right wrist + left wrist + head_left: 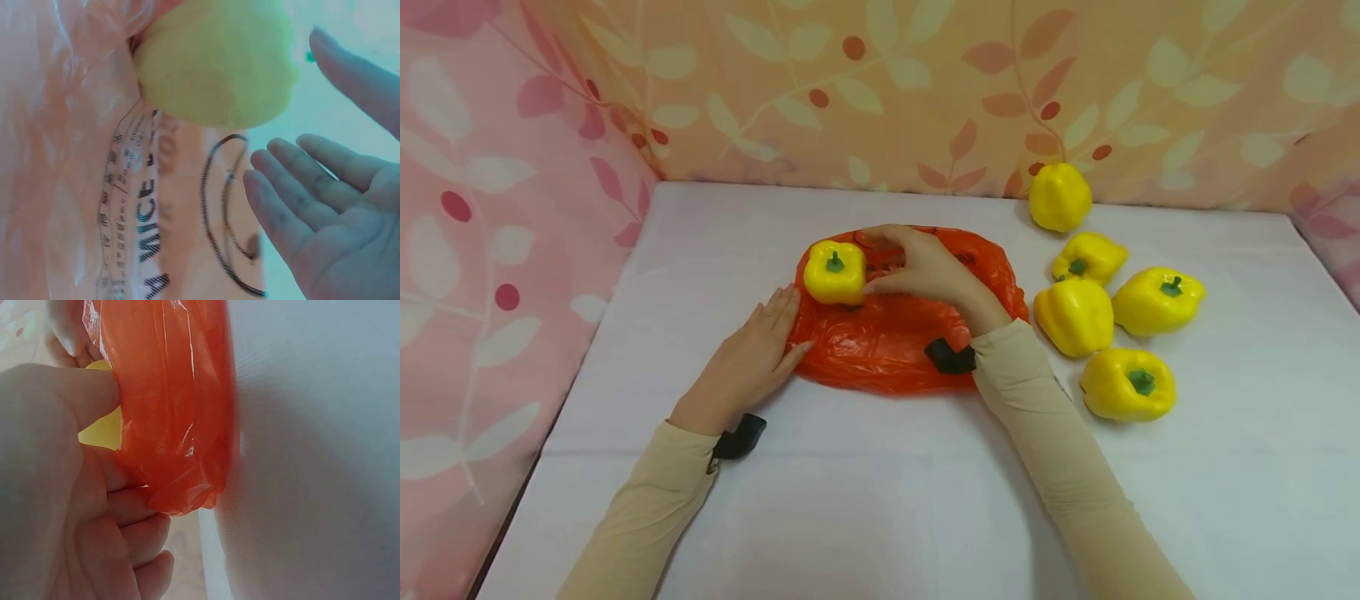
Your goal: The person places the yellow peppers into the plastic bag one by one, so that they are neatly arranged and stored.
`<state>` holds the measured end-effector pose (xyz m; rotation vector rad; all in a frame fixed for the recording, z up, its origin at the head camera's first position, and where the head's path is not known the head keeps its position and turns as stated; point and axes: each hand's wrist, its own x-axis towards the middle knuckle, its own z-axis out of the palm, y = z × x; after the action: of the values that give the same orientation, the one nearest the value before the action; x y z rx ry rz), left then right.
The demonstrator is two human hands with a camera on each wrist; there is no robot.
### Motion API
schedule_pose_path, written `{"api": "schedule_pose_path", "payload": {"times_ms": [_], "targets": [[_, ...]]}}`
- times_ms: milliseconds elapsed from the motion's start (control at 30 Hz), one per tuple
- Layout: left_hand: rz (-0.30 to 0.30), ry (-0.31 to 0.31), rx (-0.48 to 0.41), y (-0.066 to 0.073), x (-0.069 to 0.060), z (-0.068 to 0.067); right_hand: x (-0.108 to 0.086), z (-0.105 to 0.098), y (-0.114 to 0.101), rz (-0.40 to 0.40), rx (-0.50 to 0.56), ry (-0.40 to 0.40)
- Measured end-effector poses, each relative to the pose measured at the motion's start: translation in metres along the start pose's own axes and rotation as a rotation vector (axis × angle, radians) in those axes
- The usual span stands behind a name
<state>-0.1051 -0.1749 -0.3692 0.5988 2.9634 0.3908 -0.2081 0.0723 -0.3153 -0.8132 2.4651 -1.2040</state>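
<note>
A red plastic bag (880,346) with dark print lies on the table, and one yellow bell pepper (833,273) with a green stem is on its left part. My left hand (745,358) lies along the bag's left edge, fingers extended; in the left wrist view its thumb and fingers touch the red plastic (169,412). Just right of that pepper is my right hand (928,271), fingers and thumb spread. The right wrist view has the right hand's palm (337,219) bare, with a gap between its fingertips and the pepper (219,62).
Several yellow peppers are grouped at the right of the table, one of them (1060,197) at the back edge by the patterned cloth wall (880,92). The nearest of the group (1112,387) lies just right of my right sleeve (1037,417). Pink patterned cloth (490,250) borders the left side.
</note>
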Motion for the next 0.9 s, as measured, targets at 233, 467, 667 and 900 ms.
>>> {"api": "schedule_pose_path", "payload": {"times_ms": [233, 467, 667, 900], "targets": [[-0.001, 0.000, 0.001, -0.002, 0.001, 0.000, -0.038, -0.007, -0.015, 0.016, 0.020, 0.102], [0.004, -0.013, 0.003, -0.001, 0.003, 0.000, -0.092, -0.014, -0.014, -0.071, -0.010, 0.222], [-0.004, -0.009, 0.003, -0.001, 0.002, -0.001, -0.139, -0.020, -0.012, -0.191, -0.040, 0.274], [-0.002, -0.025, -0.004, 0.001, 0.002, -0.002, -0.182, -0.027, -0.005, -0.237, -0.130, 0.377]]}}
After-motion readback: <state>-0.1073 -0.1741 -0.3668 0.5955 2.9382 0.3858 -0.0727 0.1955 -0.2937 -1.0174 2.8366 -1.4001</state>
